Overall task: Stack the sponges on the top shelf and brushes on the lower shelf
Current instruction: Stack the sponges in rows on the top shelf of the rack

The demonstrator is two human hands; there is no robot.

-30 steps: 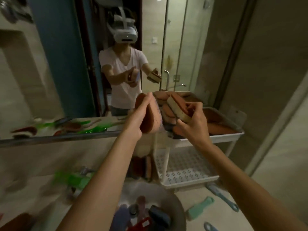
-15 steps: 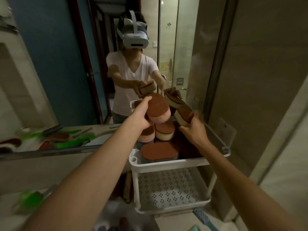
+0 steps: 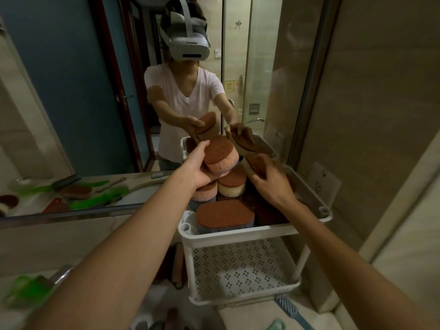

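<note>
Nearest, a blue brush [image 3: 289, 306] lies on the desk [image 3: 240, 316] just under the front corner of the rack [image 3: 302, 259]. Green brushes [image 3: 26, 289] sit at the far left, blurred. The lower shelf [image 3: 238, 265] shows its perforated floor, with no brush on it yet. Above, the top shelf [image 3: 238, 234] carries a flat sponge [image 3: 225, 214] at the front, rust face up, and behind it a pile [image 3: 232, 184] of more sponges, uneven and leaning. The left hand [image 3: 197, 167] has its grip wrapped round a pink sponge [image 3: 220, 154], thumb on the rust top, held at the crown of the pile; whether it touches the pile or sits just above it I cannot tell. The right hand [image 3: 271, 179] has its grip curled on a brown sponge [image 3: 254, 163], tilted, over the shelf's right rear. The mirror [image 3: 71, 103] lies beyond. Judgement: this is the sponge step, well along, with the brush step not begun. The next move calls for setting both sponges flat, one at a time, on a level spot. The pile looks ready to slide, so the hands should let go gently and then turn to the brushes.
</note>
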